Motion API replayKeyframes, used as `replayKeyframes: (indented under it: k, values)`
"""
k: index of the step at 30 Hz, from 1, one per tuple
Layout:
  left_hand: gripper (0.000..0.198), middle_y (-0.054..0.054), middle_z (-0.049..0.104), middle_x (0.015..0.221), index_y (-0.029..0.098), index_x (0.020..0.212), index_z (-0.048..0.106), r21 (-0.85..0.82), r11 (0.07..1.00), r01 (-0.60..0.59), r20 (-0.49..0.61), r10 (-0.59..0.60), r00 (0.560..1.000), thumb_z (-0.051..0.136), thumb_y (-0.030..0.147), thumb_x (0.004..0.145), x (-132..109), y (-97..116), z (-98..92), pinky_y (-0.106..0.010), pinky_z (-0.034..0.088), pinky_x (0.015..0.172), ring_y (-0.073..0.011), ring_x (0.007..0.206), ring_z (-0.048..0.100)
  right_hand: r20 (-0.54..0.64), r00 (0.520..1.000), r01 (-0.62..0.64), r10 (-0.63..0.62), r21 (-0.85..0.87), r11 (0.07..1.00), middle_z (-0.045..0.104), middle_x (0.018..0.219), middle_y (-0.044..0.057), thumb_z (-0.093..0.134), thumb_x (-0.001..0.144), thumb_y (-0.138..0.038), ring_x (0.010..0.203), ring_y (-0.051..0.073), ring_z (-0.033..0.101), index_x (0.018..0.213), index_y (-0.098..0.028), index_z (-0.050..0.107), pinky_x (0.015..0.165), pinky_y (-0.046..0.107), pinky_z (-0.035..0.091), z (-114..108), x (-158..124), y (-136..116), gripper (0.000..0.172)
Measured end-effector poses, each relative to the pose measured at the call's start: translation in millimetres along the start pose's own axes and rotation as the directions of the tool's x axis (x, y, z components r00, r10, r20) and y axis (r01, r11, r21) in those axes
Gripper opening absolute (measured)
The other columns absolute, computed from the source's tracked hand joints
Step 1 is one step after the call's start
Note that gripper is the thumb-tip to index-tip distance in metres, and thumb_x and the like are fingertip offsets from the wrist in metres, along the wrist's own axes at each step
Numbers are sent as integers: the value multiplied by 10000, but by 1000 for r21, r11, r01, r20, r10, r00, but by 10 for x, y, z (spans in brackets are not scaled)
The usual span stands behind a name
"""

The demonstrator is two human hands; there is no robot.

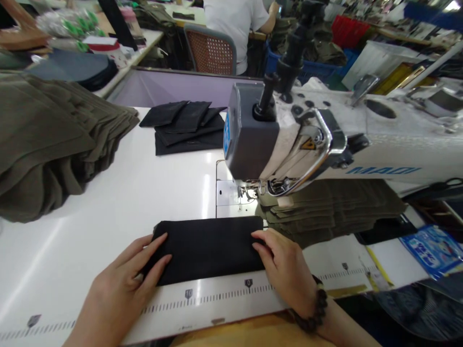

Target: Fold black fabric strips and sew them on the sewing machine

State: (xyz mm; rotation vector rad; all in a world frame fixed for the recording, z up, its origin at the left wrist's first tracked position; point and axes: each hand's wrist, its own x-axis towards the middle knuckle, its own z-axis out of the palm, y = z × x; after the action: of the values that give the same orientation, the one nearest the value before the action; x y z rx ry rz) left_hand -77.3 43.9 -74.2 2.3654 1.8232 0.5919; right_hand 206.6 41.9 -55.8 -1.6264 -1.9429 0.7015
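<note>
A black rectangular fabric piece (211, 248) lies on the white sewing table in front of me. Its left end is between the thumb and fingers of my left hand (125, 279). At the opposite end, the thumb and fingertips of my right hand (285, 265) pinch the right edge. A dark bead bracelet (317, 308) circles my right wrist. Just beyond the fabric stands the sewing machine (249, 130), its needle area (248, 193) lit by a small lamp. Several folded black fabric pieces (191, 125) are piled left of the machine head.
Olive fabric stacks lie at the left (47, 140) and under the machine arm (333, 207). A printed ruler (213, 298) runs along the table's front edge. A blue packet (432, 250) lies at right. Beyond the table, a person (235, 29) sits on a chair (213, 50).
</note>
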Motion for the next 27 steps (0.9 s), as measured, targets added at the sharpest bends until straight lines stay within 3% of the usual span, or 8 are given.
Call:
replayKeyframes:
  k: [9,23,27]
  values:
    - [419,30,568,1118,381,1242,389,13,999,38,29,-38,999,456,351,830,-107,-102,77,-389,495,867,-227,1024,555,17,999,-28,28,-29,999,634,881,59,443,819,-132,794,177,599,952,-152,581,699,295,478,-6,53,-18,193]
    - [366,3,569,1098,362,1193,448,4,998,66,22,-66,998,432,384,828,-87,-70,54,-429,509,834,-239,964,584,55,997,-45,50,-96,994,643,908,68,462,803,-113,799,188,614,976,-157,585,725,307,492,-24,87,-39,217]
    - [341,7,577,1071,359,1147,497,-29,995,91,13,-91,996,460,386,809,-34,-20,16,-385,524,804,-223,904,606,45,999,-16,22,-130,991,645,916,76,448,806,-123,780,191,620,984,-148,590,712,311,502,-17,87,-27,229]
